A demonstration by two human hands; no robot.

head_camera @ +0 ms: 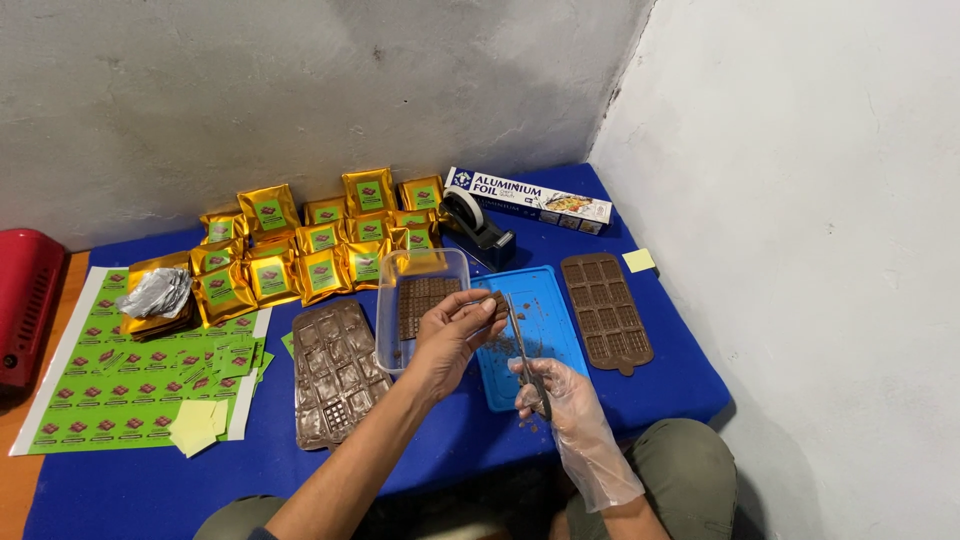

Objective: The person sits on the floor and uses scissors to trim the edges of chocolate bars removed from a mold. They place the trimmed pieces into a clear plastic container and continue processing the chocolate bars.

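Over the blue table (650, 385), above the blue lid (548, 300), the gloved right hand (556, 392) gripped scissors (522, 345), fingers closed through the handles. The bare left hand (452, 330) pinched a small chocolate piece (497, 301) at the blades.

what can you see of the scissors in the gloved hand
The scissors are slim and metal-looking, held by the right hand, which wears a clear plastic glove. The handles sit inside that hand; the blades point up and away, over the blue tray scattered with brown crumbs. The tips meet a small brown piece pinched by the bare left hand. Whether the blades are parted is hard to tell.
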